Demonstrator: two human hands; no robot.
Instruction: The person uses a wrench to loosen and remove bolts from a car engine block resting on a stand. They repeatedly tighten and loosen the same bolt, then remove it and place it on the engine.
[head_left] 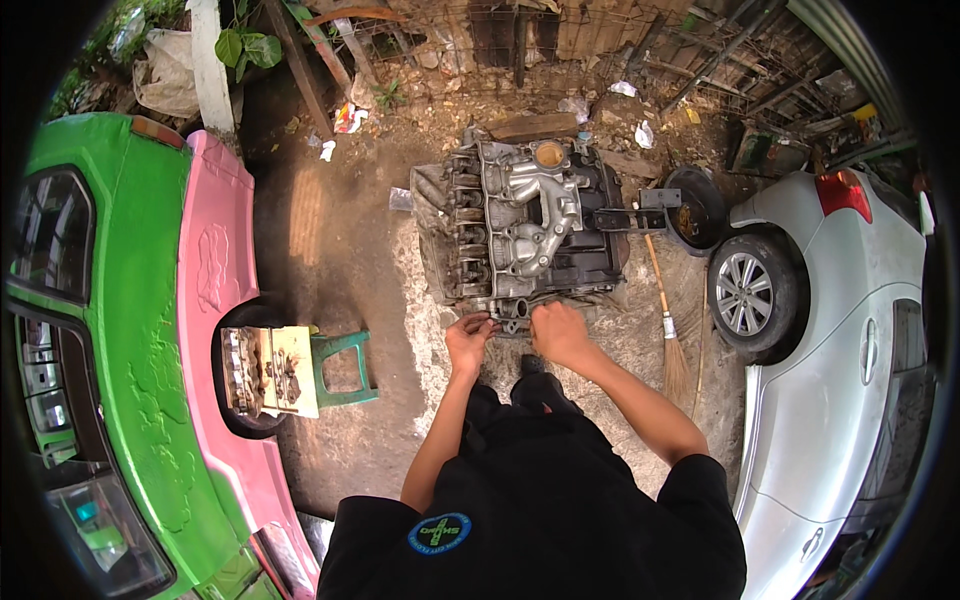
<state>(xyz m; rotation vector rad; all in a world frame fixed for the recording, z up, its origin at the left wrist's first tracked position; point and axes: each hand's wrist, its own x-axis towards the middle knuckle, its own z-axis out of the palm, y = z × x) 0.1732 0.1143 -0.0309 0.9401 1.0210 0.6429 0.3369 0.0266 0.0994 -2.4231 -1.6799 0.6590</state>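
A bare car engine [590, 255] lies on the ground in front of me, with a silver intake manifold [548, 210] on its top and a row of dark valve gear [469, 225] along its left side. Both my hands are at its near end, either side of a small metal housing with a round opening [520, 309]. My left hand [470, 339] has its fingers curled at the housing's left edge. My right hand [559, 331] is closed against the right edge. Whatever lies between the fingers of either hand is too small or hidden to name.
On the left, a green stool [345, 368] stands by a board carrying metal engine parts [290, 370], next to a green and pink vehicle [215, 230]. To the right are a black basin [697, 205], a broom [672, 345] and a silver car [830, 400]. Litter and wood lie behind.
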